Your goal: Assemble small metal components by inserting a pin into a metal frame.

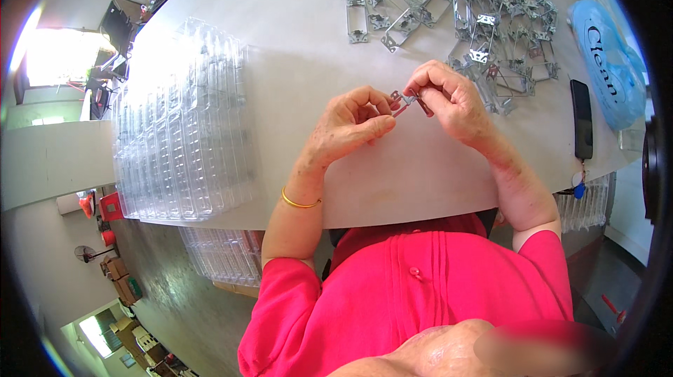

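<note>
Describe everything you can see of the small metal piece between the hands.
The small metal piece looks thin and shiny, grey with reddish areas, with slim and flatter parts set at angles; finer detail is too small to tell. Fingers of the left hand pinch its left end and those of the right hand its right, over the pale tabletop.

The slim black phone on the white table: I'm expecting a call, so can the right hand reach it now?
Probably yes: nothing covers the slim black phone, and bare white tabletop lies to its lower left, though the right hand is busy with a small shiny metal bracket.
</note>
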A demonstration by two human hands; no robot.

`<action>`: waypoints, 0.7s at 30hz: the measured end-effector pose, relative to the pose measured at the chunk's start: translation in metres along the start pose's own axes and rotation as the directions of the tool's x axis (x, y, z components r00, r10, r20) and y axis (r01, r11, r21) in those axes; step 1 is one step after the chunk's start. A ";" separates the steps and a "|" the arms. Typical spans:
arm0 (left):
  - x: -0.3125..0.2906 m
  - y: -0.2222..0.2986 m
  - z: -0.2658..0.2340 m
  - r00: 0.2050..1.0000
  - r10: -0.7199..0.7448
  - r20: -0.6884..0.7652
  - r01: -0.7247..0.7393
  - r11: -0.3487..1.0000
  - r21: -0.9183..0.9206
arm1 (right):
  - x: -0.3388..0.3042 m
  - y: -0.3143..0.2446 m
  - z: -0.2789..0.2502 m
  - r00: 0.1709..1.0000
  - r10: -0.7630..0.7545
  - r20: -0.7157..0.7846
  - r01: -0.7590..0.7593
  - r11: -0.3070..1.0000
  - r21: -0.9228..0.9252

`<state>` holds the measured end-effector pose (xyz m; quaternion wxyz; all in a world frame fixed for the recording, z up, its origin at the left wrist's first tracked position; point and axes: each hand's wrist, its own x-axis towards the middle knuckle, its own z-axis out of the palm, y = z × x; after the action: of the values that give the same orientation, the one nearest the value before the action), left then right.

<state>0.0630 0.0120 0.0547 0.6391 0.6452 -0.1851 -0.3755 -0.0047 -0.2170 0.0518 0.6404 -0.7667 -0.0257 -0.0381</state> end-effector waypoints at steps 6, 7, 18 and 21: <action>0.000 0.001 0.000 0.999 -0.022 0.023 0.021 0.999 0.041 | 0.002 0.001 -0.001 0.996 0.071 0.049 -0.070 0.997 -0.008; 0.000 0.001 0.001 0.998 -0.039 0.040 0.035 0.995 0.097 | 0.002 0.002 -0.001 0.996 0.073 0.049 -0.073 0.997 -0.008; -0.003 0.003 -0.002 0.995 0.053 0.081 -0.022 0.939 -0.344 | 0.007 -0.006 -0.008 0.970 0.049 -0.238 0.058 0.903 0.425; -0.001 0.002 -0.006 0.994 0.082 0.078 -0.038 0.894 -0.447 | 0.002 -0.009 -0.003 0.965 -0.007 -0.260 0.108 0.920 0.377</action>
<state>0.0671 0.0165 0.0563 0.7713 0.4578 -0.1443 -0.4179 -0.0033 -0.2185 0.0614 0.7759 -0.6124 0.0266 -0.1491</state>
